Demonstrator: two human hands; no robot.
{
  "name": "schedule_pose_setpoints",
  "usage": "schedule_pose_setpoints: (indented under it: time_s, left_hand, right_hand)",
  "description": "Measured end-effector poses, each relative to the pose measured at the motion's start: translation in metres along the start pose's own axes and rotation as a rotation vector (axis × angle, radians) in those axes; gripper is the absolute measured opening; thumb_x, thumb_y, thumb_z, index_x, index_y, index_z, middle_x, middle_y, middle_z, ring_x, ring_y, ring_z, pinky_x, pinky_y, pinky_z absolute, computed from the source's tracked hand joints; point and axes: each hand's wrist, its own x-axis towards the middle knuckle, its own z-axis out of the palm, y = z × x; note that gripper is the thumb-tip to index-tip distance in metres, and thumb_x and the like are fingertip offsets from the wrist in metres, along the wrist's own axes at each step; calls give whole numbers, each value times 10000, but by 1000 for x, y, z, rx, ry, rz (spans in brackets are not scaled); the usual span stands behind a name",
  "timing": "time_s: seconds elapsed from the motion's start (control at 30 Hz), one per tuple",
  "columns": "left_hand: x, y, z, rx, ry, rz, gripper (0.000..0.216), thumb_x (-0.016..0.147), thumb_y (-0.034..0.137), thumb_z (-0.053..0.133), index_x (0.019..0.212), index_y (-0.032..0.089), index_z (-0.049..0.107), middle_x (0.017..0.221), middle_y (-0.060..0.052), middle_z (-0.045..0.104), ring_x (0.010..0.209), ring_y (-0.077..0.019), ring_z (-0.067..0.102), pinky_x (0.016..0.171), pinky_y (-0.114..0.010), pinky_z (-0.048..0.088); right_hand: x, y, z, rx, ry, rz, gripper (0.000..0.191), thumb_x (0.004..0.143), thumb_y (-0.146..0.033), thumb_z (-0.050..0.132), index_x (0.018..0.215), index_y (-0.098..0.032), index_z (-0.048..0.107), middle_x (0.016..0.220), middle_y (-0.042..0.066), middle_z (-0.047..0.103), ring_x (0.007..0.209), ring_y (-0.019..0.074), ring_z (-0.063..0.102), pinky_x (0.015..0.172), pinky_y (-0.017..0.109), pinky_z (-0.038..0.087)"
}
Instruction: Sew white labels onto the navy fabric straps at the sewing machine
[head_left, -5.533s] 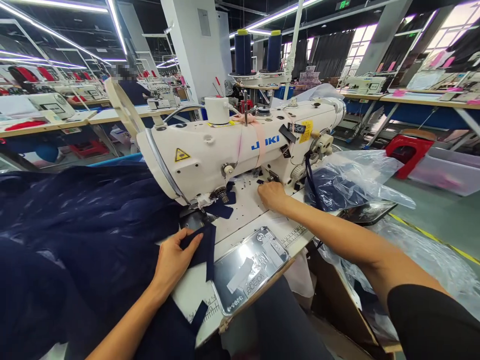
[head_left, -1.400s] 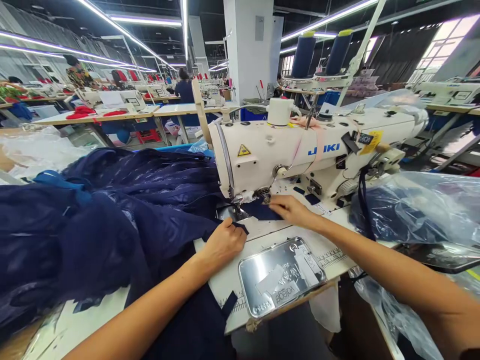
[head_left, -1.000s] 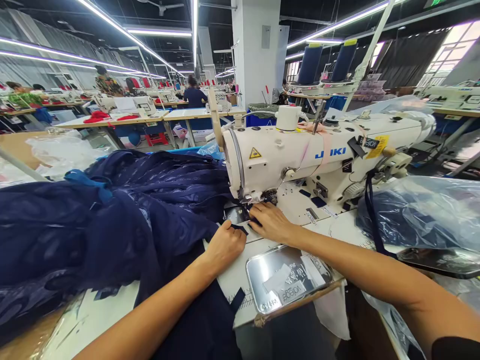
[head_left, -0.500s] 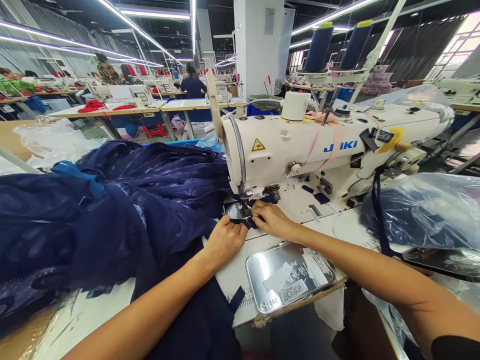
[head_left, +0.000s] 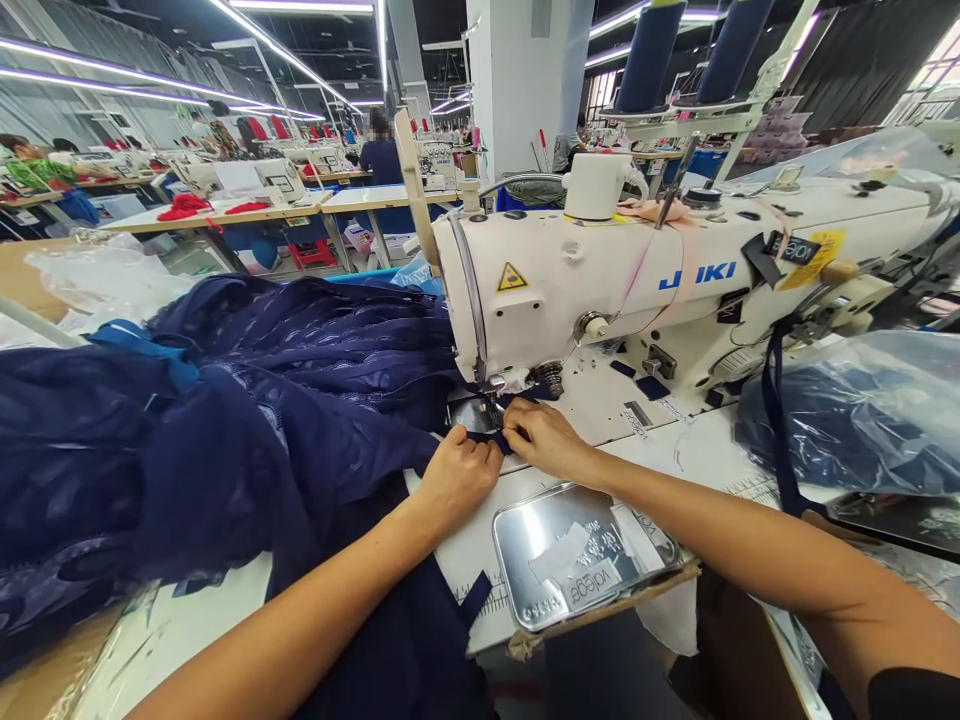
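A white sewing machine point(head_left: 517, 330) stands before me, its presser foot point(head_left: 491, 408) down near a shiny metal plate point(head_left: 463, 414). Just in front of the foot, my left hand point(head_left: 459, 478) is closed, knuckles up, on the edge of the navy fabric point(head_left: 360, 435). My right hand point(head_left: 546, 440) pinches a bit of the same fabric close to the right of the foot. The fingers hide most of the held edge. From there the navy cloth spreads in a large gathered heap to the left and hangs down over the table's front.
A metal tray point(head_left: 517, 540) with white labels lies at the table's front edge. Dark fabric scraps point(head_left: 652, 387) are scattered on the machine bed. At the right sits a clear plastic bag point(head_left: 862, 420) of navy pieces. Thread cones point(head_left: 651, 60) stand above; other people work farther back.
The view has shifted a little, so the machine appears slightly larger. Both hands keep their grip beside the presser foot, with the left one a touch farther right.
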Motion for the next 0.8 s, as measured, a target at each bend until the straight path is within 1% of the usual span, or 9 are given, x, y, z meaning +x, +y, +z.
schedule_pose_setpoints:
  time_s: [0.1, 0.2, 0.3, 0.4, 0.5, 0.57, 0.67, 0.73, 0.8]
  left_hand:
    - [0, 0, 1, -10, 5, 4, 271, 764, -20, 352, 633, 100, 556, 467, -16, 533, 412, -145, 498, 515, -291, 324]
    - [0, 0, 1, -18, 15, 11, 264, 758, -21, 357, 636, 96, 561, 462, -14, 528, 406, -146, 492, 511, -289, 325]
    - [0, -1, 1, -17, 22, 28, 266, 759, -23, 353, 649, 92, 565, 464, -15, 526, 410, -146, 491, 515, -289, 327]
    - [0, -1, 1, -13, 16, 38, 267, 768, -18, 350, 655, 93, 566, 470, -17, 527, 419, -147, 495, 518, -291, 327]
    - [1, 0, 2, -17, 2, 42, 264, 772, -13, 352, 663, 90, 569, 477, -17, 527, 422, -147, 495, 514, -292, 327]
    - [1, 1, 3, -19, -5, 43, 262, 774, -9, 354, 669, 87, 574, 476, -15, 523, 422, -146, 494, 512, -294, 332]
    - [1, -1, 1, -37, -17, 41, 245, 781, 10, 375, 675, 86, 582, 494, -18, 532, 439, -144, 499, 510, -296, 344]
    - [-1, -7, -5, -74, -47, 36, 216, 790, 45, 406, 688, 96, 589, 579, -42, 580, 527, -157, 540, 541, -305, 370]
    - [-7, -16, -12, -164, -101, 36, 171, 800, 119, 448, 725, 117, 601, 772, -85, 640, 747, -205, 588, 664, -356, 414]
  right_hand:
    - [-2, 5, -1, 93, -7, -49, 157, 795, -97, 502, 678, -142, 596, 751, 20, 568, 693, 128, 533, 665, 257, 403]
    - [-5, 12, -5, 213, -62, -108, 151, 804, -97, 510, 789, -152, 650, 847, 33, 601, 787, 134, 563, 732, 269, 432]
    - [-7, 15, -11, 190, -121, -167, 186, 800, -83, 516, 892, -158, 659, 934, 52, 600, 870, 152, 557, 796, 306, 438]
    - [-8, 14, -15, 118, -153, -201, 208, 806, -76, 507, 937, -145, 652, 962, 67, 591, 905, 165, 542, 825, 327, 438]
    - [-10, 10, -17, 38, -173, -238, 211, 821, -85, 492, 960, -138, 642, 973, 72, 583, 904, 166, 528, 817, 323, 447]
    - [-12, 6, -15, -67, -177, -267, 213, 826, -81, 478, 958, -135, 637, 981, 76, 576, 888, 175, 514, 789, 324, 455]
    - [-18, -5, -11, -307, -176, -291, 205, 822, -59, 452, 912, -113, 628, 940, 91, 569, 847, 202, 493, 724, 340, 461]
    - [-21, -12, -11, -442, -182, -300, 197, 818, -53, 445, 904, -94, 616, 908, 104, 563, 836, 219, 487, 695, 346, 461]
    - [-22, -15, -13, -511, -203, -335, 201, 810, -44, 448, 929, -81, 606, 907, 112, 562, 843, 226, 489, 692, 340, 466]
